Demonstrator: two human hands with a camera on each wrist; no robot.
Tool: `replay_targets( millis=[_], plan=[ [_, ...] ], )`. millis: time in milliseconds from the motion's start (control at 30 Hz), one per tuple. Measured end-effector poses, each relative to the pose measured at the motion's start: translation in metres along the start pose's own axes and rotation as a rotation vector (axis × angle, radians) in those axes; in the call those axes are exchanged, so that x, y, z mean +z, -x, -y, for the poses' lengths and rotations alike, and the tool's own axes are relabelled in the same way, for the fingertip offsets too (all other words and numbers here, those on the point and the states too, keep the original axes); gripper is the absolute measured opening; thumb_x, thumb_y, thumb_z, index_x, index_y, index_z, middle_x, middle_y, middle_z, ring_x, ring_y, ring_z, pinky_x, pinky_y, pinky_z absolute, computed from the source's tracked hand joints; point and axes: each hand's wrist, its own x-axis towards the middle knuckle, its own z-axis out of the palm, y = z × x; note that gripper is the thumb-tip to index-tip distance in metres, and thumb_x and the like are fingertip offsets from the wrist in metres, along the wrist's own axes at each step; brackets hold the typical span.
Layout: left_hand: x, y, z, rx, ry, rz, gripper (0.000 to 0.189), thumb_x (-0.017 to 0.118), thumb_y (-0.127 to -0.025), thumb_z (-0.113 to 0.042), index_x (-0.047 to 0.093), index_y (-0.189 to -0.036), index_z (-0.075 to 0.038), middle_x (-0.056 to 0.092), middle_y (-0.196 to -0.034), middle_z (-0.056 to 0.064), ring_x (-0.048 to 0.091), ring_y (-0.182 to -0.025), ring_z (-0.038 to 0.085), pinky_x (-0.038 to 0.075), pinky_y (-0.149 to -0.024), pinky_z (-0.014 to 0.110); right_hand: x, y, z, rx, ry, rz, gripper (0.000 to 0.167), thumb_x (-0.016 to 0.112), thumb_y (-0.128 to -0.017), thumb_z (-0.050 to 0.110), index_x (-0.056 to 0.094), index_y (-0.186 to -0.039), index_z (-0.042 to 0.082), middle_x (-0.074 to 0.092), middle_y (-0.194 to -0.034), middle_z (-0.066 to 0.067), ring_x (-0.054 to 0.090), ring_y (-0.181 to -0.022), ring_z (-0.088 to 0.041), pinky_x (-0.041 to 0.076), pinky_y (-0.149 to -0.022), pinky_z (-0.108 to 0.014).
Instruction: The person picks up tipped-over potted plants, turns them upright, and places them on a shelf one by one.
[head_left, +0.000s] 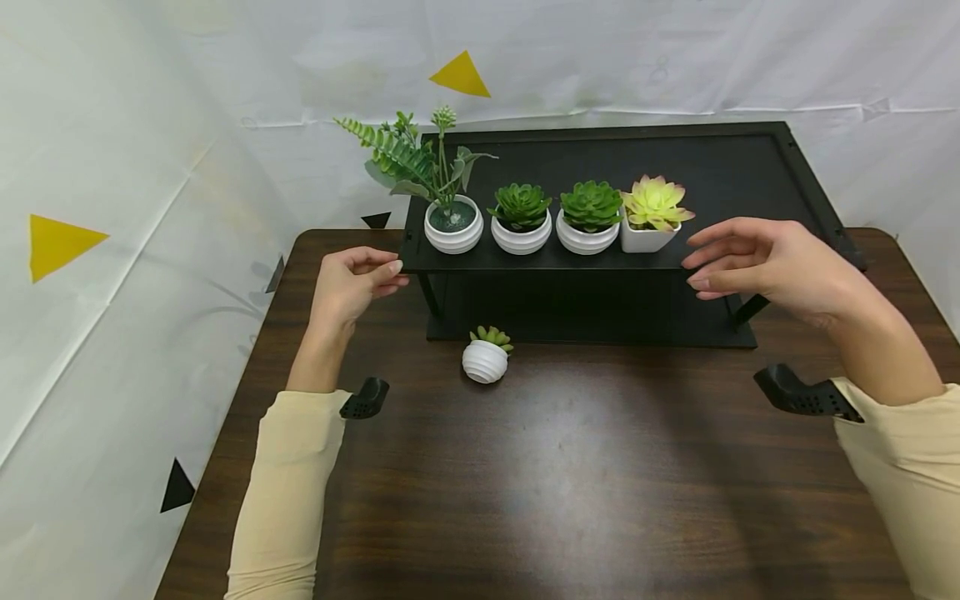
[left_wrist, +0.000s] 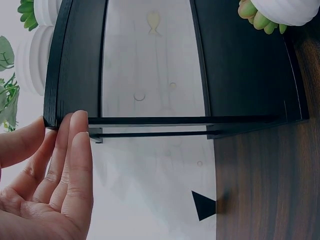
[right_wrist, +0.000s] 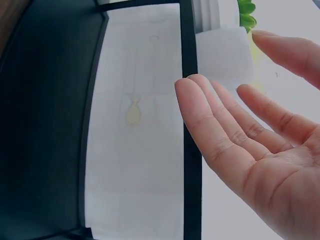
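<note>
A black two-tier shelf (head_left: 720, 183) stands at the back of the table. My left hand (head_left: 354, 283) pinches the front left corner of its upper board, thumb above and fingers below, as the left wrist view shows. Along the front of that board stand a leafy fern plant in a white pot (head_left: 453, 233), two green succulents (head_left: 522, 208) (head_left: 591, 207) in round white pots and a yellow-green succulent (head_left: 654, 204) in a square white pot. To the right of the square pot (right_wrist: 225, 55), my right hand (head_left: 772, 267) hovers with relaxed fingers by the board's front edge, holding nothing.
A small succulent in a white ribbed pot (head_left: 485, 361) lies tilted on the dark wooden table (head_left: 562, 467), in front of the shelf's lower board (head_left: 592, 321). White sheeting (head_left: 675, 58) with yellow and black triangles hangs behind and to the left.
</note>
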Motion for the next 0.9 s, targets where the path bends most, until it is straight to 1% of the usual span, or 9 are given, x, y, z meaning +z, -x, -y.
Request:
replay_targets(
  millis=[133, 367, 433, 600, 667, 900],
  plan=[
    [0.000, 0.000, 0.000, 0.001, 0.001, -0.002, 0.023, 0.063, -0.086, -0.005, 0.062, -0.104, 0.009, 0.064, -0.081, 0.005, 0.067, -0.075, 0.020, 0.055, -0.071, 0.028, 0.006, 0.002, -0.001, -0.010, -0.010, 0.004, 0.038, 0.061, -0.085, -0.003, 0.046, -0.120, -0.006, 0.064, -0.097, -0.001, 0.065, -0.084, -0.015, 0.055, -0.071, -0.030],
    [0.000, 0.001, 0.000, 0.003, -0.001, -0.002, 0.023, 0.063, -0.086, -0.005, 0.062, -0.104, 0.009, 0.064, -0.082, 0.007, 0.067, -0.074, 0.019, 0.055, -0.070, 0.027, 0.015, 0.002, -0.006, -0.038, -0.045, 0.034, 0.031, 0.061, -0.085, -0.004, 0.052, -0.114, -0.001, 0.065, -0.096, -0.002, 0.065, -0.084, -0.015, 0.055, -0.070, -0.030],
    [0.000, 0.001, 0.000, 0.003, -0.003, -0.003, 0.023, 0.063, -0.086, -0.005, 0.062, -0.104, 0.009, 0.065, -0.082, 0.008, 0.067, -0.073, 0.017, 0.055, -0.070, 0.026, 0.018, 0.002, -0.007, -0.044, -0.059, 0.049, 0.030, 0.060, -0.085, -0.004, 0.052, -0.114, -0.002, 0.064, -0.097, -0.003, 0.065, -0.084, -0.015, 0.055, -0.070, -0.031],
    [0.000, 0.000, 0.000, 0.003, -0.004, -0.003, 0.023, 0.063, -0.086, -0.005, 0.062, -0.104, 0.009, 0.065, -0.082, 0.008, 0.067, -0.071, 0.015, 0.055, -0.070, 0.026, 0.027, 0.001, -0.010, -0.028, -0.064, 0.085, 0.036, 0.061, -0.086, -0.002, 0.047, -0.118, -0.010, 0.063, -0.098, -0.005, 0.065, -0.084, -0.016, 0.055, -0.071, -0.030],
    [0.000, 0.000, 0.000, 0.003, -0.002, -0.003, 0.023, 0.063, -0.086, -0.005, 0.062, -0.104, 0.009, 0.065, -0.082, 0.007, 0.067, -0.071, 0.015, 0.055, -0.070, 0.027, 0.032, 0.000, -0.012, -0.027, -0.067, 0.098, 0.038, 0.061, -0.086, -0.001, 0.046, -0.119, -0.011, 0.063, -0.098, -0.006, 0.065, -0.084, -0.017, 0.055, -0.072, -0.029],
    [0.000, 0.001, 0.000, 0.005, 0.007, -0.001, 0.023, 0.063, -0.086, -0.005, 0.062, -0.104, 0.009, 0.064, -0.080, 0.004, 0.067, -0.071, 0.016, 0.055, -0.070, 0.026, 0.051, -0.006, -0.021, -0.009, -0.115, 0.139, 0.039, 0.062, -0.086, 0.001, 0.046, -0.120, -0.009, 0.061, -0.099, -0.012, 0.065, -0.085, -0.016, 0.055, -0.074, -0.028]
  ],
)
